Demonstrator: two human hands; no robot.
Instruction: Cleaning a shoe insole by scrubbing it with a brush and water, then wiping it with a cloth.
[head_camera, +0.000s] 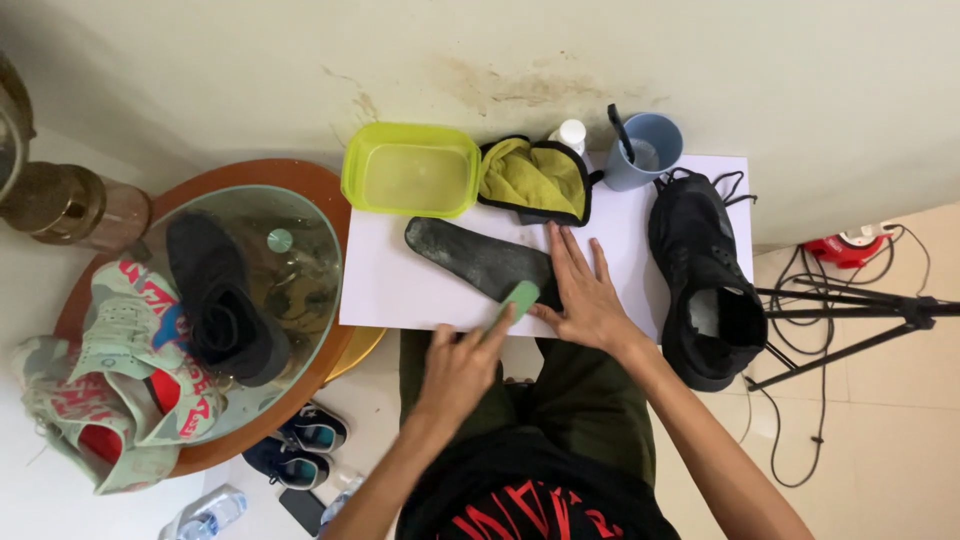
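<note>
A dark grey shoe insole (470, 255) lies flat on a white board (390, 290) across my lap. My right hand (585, 290) rests flat, fingers spread, pressing down the insole's near end. My left hand (460, 365) holds a small green brush (517, 298) against that same end of the insole. A black shoe (705, 290) stands at the board's right edge.
At the back of the board are a lime-green plastic tub (410, 170), a yellow cloth with black trim (535, 180), a white bottle (572, 133) and a blue cup (645, 150) holding a brush. A round glass-topped table (300, 250) at left carries shoes. A tripod (850, 310) and cables stand at right.
</note>
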